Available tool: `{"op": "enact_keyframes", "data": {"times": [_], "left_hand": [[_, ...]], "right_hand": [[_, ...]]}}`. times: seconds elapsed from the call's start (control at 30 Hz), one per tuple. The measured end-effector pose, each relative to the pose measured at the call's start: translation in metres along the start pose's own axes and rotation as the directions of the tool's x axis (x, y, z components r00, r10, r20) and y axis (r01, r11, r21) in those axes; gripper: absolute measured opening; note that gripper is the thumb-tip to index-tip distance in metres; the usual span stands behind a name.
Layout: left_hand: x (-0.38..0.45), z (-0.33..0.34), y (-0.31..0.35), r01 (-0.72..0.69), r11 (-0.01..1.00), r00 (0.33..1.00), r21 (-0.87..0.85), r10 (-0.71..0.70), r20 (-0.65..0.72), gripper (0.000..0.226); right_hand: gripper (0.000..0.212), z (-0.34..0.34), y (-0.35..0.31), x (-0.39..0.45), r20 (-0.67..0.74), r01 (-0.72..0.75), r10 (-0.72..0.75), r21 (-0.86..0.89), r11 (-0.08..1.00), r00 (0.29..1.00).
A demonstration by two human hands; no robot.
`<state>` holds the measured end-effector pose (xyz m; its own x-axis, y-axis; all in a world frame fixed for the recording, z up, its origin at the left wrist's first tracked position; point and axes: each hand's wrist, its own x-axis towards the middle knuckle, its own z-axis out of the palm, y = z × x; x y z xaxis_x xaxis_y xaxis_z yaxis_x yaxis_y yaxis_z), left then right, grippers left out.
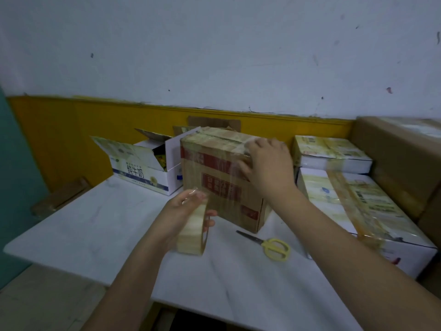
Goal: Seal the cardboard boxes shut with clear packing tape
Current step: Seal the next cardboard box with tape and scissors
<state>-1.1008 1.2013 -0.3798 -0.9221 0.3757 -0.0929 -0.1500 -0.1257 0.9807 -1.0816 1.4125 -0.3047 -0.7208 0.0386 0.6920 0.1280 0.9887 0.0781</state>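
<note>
Makeshift packing room, taped cartons (353, 201) stacked on white table (71, 235), scuffed bare wall (214, 44)

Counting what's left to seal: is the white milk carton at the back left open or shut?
Open: the white milk carton has its top flaps raised, showing the inside.

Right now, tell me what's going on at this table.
A person is taping a brown cardboard box shut. The left hand grips a roll of clear packing tape, with a strip running from it up the box's front. The right hand presses the tape down near the box's top edge. Yellow-handled scissors lie on the white table. An open milk carton box waits behind; taped boxes sit to the right.
</note>
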Motion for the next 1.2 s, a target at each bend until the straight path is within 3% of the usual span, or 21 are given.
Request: {"op": "enact_keyframes", "data": {"times": [0.07,0.2,0.33,0.67,0.8,0.87,0.97,1.07,1.2], "left_hand": [[-0.002,-0.001,-0.001,-0.007,1.000,1.000,0.007,0.007,-0.004,0.033],[-0.001,0.002,-0.002,-0.021,0.999,1.000,0.048,0.021,-0.003,0.030],[0.001,0.005,0.000,-0.011,0.999,1.000,0.041,0.011,0.000,0.027],[-0.006,0.003,0.003,0.057,0.998,0.997,-0.025,-0.056,0.052,0.026],[-0.016,0.007,0.007,0.066,0.997,0.996,-0.035,-0.063,0.069,0.027],[-0.021,0.009,0.009,0.067,0.996,0.995,-0.058,-0.063,0.083,0.028],[-0.031,0.005,0.014,0.036,0.994,0.991,-0.106,-0.023,0.130,0.027],[-0.042,-0.002,0.016,-0.005,0.995,0.989,-0.096,0.019,0.149,0.025],[-0.055,-0.004,0.010,-0.041,0.997,0.993,-0.066,0.047,0.105,0.022]], "right_hand": [[0.046,0.023,-0.001,-0.009,0.060,0.017,-0.017,-0.004,1.000,0.998],[0.046,0.029,0.004,-0.007,-0.029,0.024,-0.023,0.036,0.999,0.999],[0.044,0.020,0.018,0.002,-0.027,0.001,0.002,0.115,0.993,1.000],[0.036,0.013,0.063,0.044,0.152,-0.181,0.130,0.390,0.903,0.980],[0.040,0.008,0.090,0.071,0.307,-0.240,0.132,0.350,0.905,0.943],[0.035,0.011,0.091,0.080,0.337,-0.204,0.102,0.282,0.937,0.936],[0.037,0.017,0.081,0.076,0.239,-0.087,0.045,0.170,0.982,0.970],[0.041,0.017,0.068,0.056,0.136,-0.021,-0.004,0.179,0.984,0.991],[0.036,0.007,0.046,0.027,0.076,0.070,-0.074,0.044,0.997,0.994]]}}
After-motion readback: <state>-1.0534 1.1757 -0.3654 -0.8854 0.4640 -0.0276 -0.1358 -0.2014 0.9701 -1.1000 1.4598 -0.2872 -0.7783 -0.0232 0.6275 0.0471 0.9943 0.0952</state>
